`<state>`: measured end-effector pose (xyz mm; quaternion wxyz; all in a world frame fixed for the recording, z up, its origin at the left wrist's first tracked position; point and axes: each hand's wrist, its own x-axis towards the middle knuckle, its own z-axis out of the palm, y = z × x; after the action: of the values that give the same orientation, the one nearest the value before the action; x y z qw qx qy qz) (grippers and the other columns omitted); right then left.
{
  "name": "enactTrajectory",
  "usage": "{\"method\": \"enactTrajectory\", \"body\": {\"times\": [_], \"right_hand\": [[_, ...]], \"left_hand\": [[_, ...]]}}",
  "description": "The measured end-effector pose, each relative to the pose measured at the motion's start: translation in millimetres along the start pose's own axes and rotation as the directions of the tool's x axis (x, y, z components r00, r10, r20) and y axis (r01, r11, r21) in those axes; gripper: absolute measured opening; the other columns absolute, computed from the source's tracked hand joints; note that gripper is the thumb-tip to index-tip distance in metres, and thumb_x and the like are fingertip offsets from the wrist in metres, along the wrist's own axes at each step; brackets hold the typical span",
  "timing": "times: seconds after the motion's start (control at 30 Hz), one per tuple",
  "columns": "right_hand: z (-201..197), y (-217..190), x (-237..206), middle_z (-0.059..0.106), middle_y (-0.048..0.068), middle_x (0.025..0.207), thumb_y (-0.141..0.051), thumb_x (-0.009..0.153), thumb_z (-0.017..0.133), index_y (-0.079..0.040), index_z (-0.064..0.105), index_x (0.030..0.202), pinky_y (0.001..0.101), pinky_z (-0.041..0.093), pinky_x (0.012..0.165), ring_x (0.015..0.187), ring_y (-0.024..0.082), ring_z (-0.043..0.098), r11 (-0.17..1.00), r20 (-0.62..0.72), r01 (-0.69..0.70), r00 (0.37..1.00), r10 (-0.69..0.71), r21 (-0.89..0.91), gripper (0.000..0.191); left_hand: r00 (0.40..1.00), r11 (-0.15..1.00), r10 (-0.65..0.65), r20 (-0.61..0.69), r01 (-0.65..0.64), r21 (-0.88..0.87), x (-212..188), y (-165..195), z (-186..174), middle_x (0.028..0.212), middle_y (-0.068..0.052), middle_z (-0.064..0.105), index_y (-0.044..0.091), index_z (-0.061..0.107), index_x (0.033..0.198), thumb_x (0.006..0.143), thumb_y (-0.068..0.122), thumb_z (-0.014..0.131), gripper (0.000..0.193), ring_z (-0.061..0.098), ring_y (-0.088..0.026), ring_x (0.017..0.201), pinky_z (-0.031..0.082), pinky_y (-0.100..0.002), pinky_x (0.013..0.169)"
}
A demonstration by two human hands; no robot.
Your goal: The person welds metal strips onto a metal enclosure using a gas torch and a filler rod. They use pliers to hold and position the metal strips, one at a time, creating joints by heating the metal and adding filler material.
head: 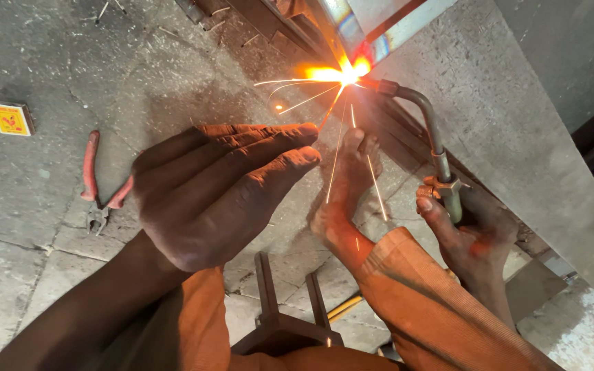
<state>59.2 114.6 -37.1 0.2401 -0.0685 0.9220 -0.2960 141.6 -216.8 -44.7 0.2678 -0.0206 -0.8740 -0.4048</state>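
Head view: right hand at lower right, fingers wrapped tight round the curved metal gas torch — its flame hits the metal frame at top centre, sparks flying. Left hand is raised mid-frame, fingers flat together, holding nothing. Red-handled pliers and a yellow matchbox lie left on the concrete floor.

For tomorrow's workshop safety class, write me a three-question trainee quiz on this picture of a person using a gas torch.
1. True or false: the left hand holds the pliers.
2. Which hand grips the torch?
3. The bare foot is: A) far from the sparks B) right under them.

Key: 1 false, the open hand is raised and the pliers lie on the floor; 2 the right hand; 3 B.
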Motion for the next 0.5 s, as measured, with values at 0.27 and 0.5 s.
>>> {"method": "enactTrajectory", "body": {"times": [0.27,0.5], "right_hand": [[-0.1,0.7,-1.3,0.071,0.005,0.09,-0.011,0.094,0.08,0.003,0.074,0.114,0.0245,0.051,0.072,0.081,0.009,0.062,0.999,0.008,-0.038,0.999,0.038,0.003,0.025],[3.3,1.9,-1.2,0.073,0.004,0.098,-0.01,0.093,0.079,0.003,0.071,0.113,0.0246,0.056,0.078,0.088,0.009,0.067,0.986,0.002,-0.042,0.999,0.042,0.161,0.025]], "left_hand": [[1.0,1.0,0.007,0.006,-0.007,-0.014,-0.1,-0.8,0.1,0.105,-0.012,0.076,0.002,0.069,0.107,0.098,0.004,0.08,0.014,0.077,-0.021,0.085,0.054,-0.03,0.063],[1.0,1.0,0.022,-0.002,-0.022,-0.003,3.0,-1.0,-0.5,0.106,-0.011,0.076,0.002,0.069,0.107,0.099,0.005,0.079,0.013,0.076,-0.02,0.084,0.055,-0.029,0.064]]}}
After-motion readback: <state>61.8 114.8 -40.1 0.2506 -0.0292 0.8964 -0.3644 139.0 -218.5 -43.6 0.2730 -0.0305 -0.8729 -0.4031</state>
